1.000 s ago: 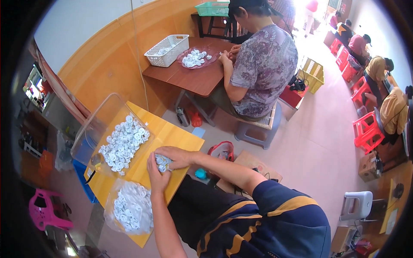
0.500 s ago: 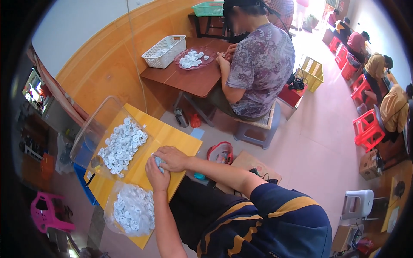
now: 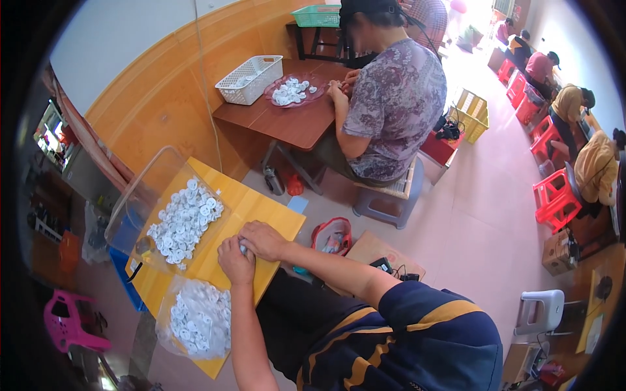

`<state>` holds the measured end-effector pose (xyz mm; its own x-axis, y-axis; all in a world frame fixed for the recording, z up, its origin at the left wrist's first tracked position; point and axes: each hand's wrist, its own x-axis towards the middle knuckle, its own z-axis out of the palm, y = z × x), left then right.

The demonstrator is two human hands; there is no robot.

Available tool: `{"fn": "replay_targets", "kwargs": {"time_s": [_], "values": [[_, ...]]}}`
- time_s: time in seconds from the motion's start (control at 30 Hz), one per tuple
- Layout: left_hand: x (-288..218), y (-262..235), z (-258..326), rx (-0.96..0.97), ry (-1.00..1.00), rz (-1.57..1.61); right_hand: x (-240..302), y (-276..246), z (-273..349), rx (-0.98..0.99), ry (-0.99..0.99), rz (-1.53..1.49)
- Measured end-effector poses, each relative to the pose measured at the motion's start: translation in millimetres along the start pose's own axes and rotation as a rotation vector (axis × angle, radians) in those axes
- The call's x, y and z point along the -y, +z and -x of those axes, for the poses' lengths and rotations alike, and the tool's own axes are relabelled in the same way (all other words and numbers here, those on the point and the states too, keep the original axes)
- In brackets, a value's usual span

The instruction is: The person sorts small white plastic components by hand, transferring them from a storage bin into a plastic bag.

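Note:
Above the yellow wooden table (image 3: 255, 207), my left hand (image 3: 235, 262) and my right hand (image 3: 262, 242) meet, both closed with curled fingers. Between them a sliver of a small whitish-blue piece (image 3: 243, 249) shows; the fingers hide most of it. Just beyond my hands, a clear plastic bin (image 3: 124, 218) lies open toward me, with a heap of small white round plastic parts (image 3: 186, 221) spread at its mouth. A clear plastic bag (image 3: 171, 329) full of similar white parts rests at the table's near end, beside my left forearm.
A co-worker (image 3: 401, 104) sits at a brown table (image 3: 313, 124) with a plate of white parts (image 3: 291, 91) and a white basket (image 3: 251, 79). On the floor are a red basket (image 3: 332, 234), a cardboard box (image 3: 365, 257) and a metal flask (image 3: 272, 180). A pink stool (image 3: 70, 322) stands left.
My two hands have closed further around the small piece, so less of it shows. My left hand has shifted slightly. The bin, heap and bag stay in place.

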<state>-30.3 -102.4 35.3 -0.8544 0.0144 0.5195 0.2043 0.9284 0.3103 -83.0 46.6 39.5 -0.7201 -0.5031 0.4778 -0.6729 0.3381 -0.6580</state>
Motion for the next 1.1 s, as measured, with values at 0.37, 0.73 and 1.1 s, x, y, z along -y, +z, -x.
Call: {"fn": "replay_targets", "kwargs": {"time_s": [0.37,0.73,1.1], "values": [[-7.7,2.9,2.9,-0.038,-0.011,-0.065,-2.1,-4.4,-0.5,-0.021,0.147,0.081],[-3.7,-2.2,14.6,-0.028,-0.056,0.028,-1.9,5.2,0.9,0.004,0.143,-0.042],[-10.6,-4.0,20.9,-0.103,-0.132,0.017,-6.7,3.9,0.2,-0.074,0.146,-0.185]]}}
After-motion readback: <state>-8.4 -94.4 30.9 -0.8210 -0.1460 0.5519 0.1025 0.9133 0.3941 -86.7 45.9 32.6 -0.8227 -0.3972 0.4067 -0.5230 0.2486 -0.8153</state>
